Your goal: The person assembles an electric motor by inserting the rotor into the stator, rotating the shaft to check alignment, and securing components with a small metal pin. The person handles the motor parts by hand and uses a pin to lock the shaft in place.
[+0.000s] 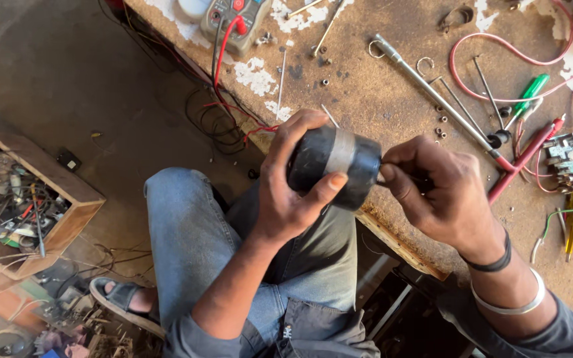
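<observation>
A black cylinder (334, 166) with a grey band is gripped in the left hand (293, 182), fingers wrapped around it, just off the workbench edge (392, 240). The right hand (442, 195) is closed at the cylinder's end face, around something too hidden to identify. Open floor (54, 73) is seen to the left, above a wooden box (67, 229) of parts.

**Clutter on and around the worn workbench**

A scuffed brown wooden workbench (379, 99) with flaking white paint carries a grey multimeter (233, 20) with a red lead, a long silver metal rod (432, 93) with a hooked end, a green-handled screwdriver (528, 93), looping red wire (499, 46) and a small grey circuit board (572, 159). On the concrete floor stands an open wooden box (67, 199) full of tangled wires and tools.
</observation>
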